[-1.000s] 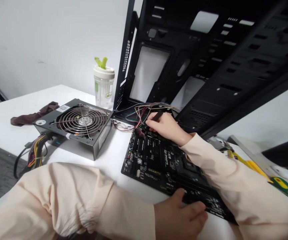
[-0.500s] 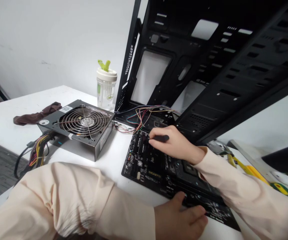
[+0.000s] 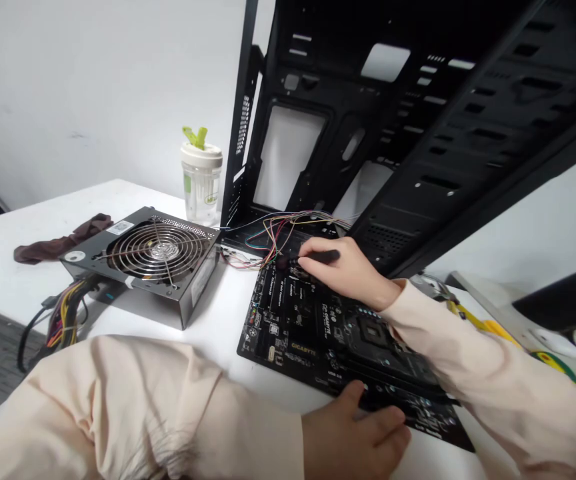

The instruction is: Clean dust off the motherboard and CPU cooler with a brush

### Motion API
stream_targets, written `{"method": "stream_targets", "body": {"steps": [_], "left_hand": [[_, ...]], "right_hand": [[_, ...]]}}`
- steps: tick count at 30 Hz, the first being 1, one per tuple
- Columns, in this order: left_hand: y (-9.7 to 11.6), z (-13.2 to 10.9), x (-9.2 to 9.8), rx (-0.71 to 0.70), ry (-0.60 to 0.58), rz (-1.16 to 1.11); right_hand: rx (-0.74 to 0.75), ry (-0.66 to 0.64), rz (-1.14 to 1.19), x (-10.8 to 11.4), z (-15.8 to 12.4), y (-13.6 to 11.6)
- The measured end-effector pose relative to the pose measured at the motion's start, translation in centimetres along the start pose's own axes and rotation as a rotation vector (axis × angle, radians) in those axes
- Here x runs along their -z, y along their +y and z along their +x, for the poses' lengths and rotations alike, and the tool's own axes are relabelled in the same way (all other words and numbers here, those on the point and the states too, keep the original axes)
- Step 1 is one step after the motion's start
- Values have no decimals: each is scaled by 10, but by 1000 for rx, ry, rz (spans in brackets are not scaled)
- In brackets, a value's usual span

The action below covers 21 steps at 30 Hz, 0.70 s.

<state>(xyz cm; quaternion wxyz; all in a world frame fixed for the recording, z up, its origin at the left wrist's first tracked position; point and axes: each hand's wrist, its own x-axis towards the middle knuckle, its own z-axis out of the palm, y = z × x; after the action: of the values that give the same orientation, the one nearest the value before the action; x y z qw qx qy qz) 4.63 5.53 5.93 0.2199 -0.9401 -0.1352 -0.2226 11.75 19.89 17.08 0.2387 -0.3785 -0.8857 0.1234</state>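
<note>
Now the PSU (image 3: 158, 250) is sitting fan-up by the left edge of the white table (image 3: 18, 223). L hand (image 3: 353, 427) is bracing the near edge of the mobo (image 3: 308, 333), fingers spread, can't tell if clamping. R hand (image 3: 348, 270) is clenching a black-handled screwdriver (image 3: 321, 256), pointing left at the mobo's far corner: looks like screw work, next move needs a seated tip. Mobo's lying flat, long axis running far-left to near-right, just before the black PC case (image 3: 308, 160).
</note>
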Motion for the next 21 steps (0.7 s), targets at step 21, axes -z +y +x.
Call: {"method": "stream_targets", "body": {"steps": [21], "left_hand": [[5, 1, 10, 82, -48, -95]], "right_hand": [[105, -201, 323, 8, -16, -33]]}}
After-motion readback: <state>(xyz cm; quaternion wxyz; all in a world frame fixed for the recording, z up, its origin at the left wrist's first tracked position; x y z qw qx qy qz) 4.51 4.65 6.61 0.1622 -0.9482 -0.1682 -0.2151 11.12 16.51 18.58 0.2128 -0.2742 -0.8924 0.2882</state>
